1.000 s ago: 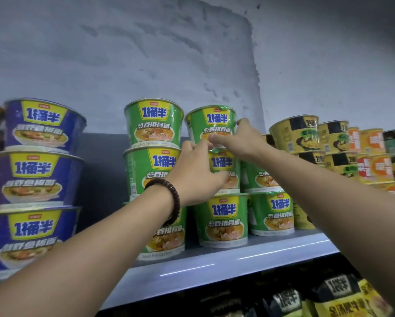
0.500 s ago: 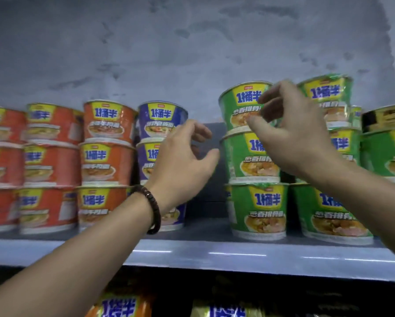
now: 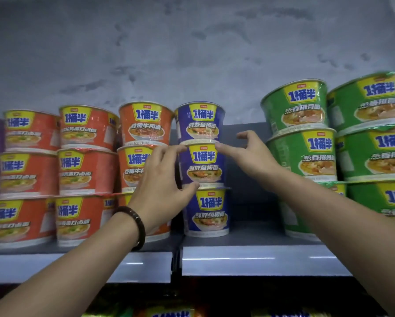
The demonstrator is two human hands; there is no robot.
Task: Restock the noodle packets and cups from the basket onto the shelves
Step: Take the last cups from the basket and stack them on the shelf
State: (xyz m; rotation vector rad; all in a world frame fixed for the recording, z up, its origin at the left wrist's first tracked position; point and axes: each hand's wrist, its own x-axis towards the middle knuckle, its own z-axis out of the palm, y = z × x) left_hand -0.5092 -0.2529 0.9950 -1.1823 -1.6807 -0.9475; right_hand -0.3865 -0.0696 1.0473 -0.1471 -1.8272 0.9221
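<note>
Light dim, cool and even, with no hard shadows. The blue cup stack (image 3: 203, 165) at centre is the sharpest area and its print is legible. Below it the shelf lip (image 3: 260, 259) carries thin white glare streaks, and under that lip the picture is near-black. Just right of the stack is a shadowed gap. The green cups (image 3: 375, 99) far right of it are smeared by blur. Cups on both sides lean outward from wide-angle distortion. The wall (image 3: 192, 42) above is soft, mottled grey.

Blue cups (image 3: 203, 170) read "1桶半" and "鲜虾鱼板面"; green cups (image 3: 306, 159) "1桶半", "葱香排骨面".
</note>
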